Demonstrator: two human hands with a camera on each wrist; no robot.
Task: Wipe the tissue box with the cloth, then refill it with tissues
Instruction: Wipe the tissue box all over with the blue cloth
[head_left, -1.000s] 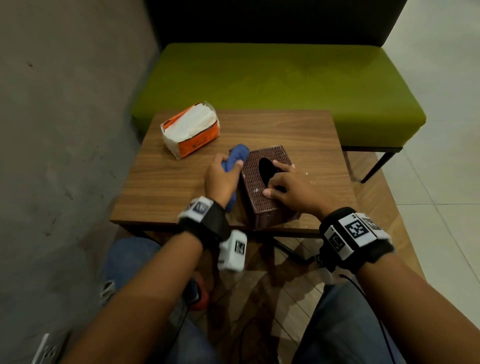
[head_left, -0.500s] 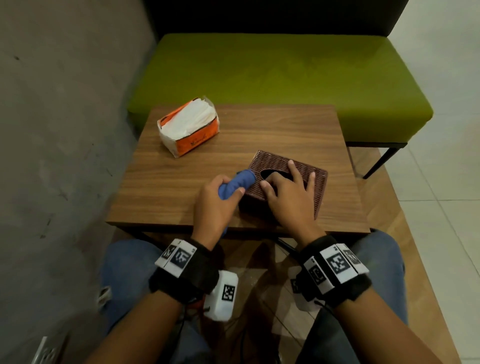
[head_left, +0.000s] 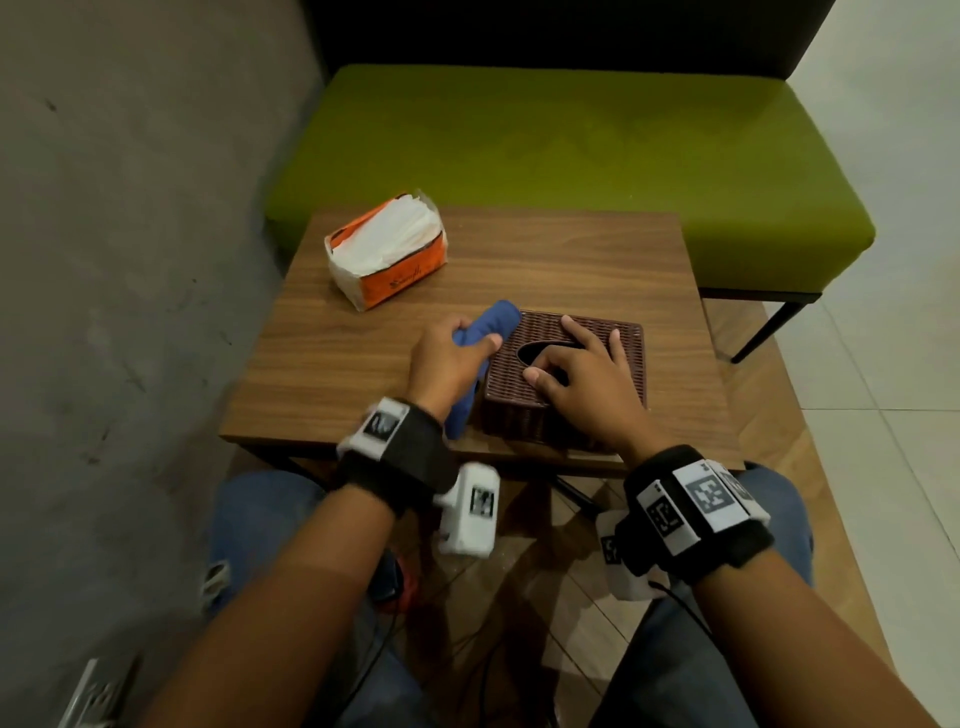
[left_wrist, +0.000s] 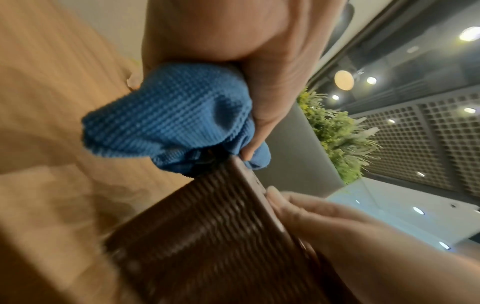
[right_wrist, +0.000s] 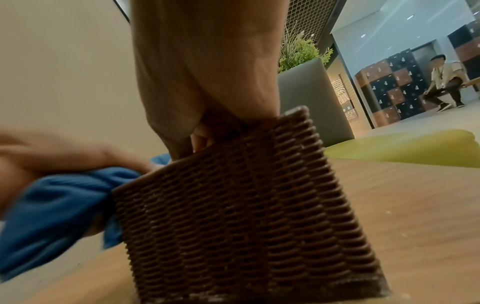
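Note:
A brown woven tissue box (head_left: 628, 353) lies flat near the front edge of the wooden table (head_left: 337, 364), its oval opening facing up. My right hand (head_left: 587, 379) rests on its top with fingers spread, the thumb by the opening. My left hand (head_left: 452, 358) grips a bunched blue cloth (head_left: 491, 322) and holds it against the box's left side near the far corner. The left wrist view shows the cloth (left_wrist: 168, 119) touching the box's edge (left_wrist: 207, 236). In the right wrist view the box wall (right_wrist: 246, 205) fills the middle, with the cloth (right_wrist: 57, 203) at its left.
An opened orange pack of white tissues (head_left: 389, 254) lies at the table's far left. A green bench (head_left: 571, 145) stands right behind the table and a grey wall (head_left: 130, 260) runs along the left. My knees are under the front edge.
The box, tipped up on its side a second ago, now lies flat under my right hand. My left hand has slid the cloth along the box's left side toward its far corner.

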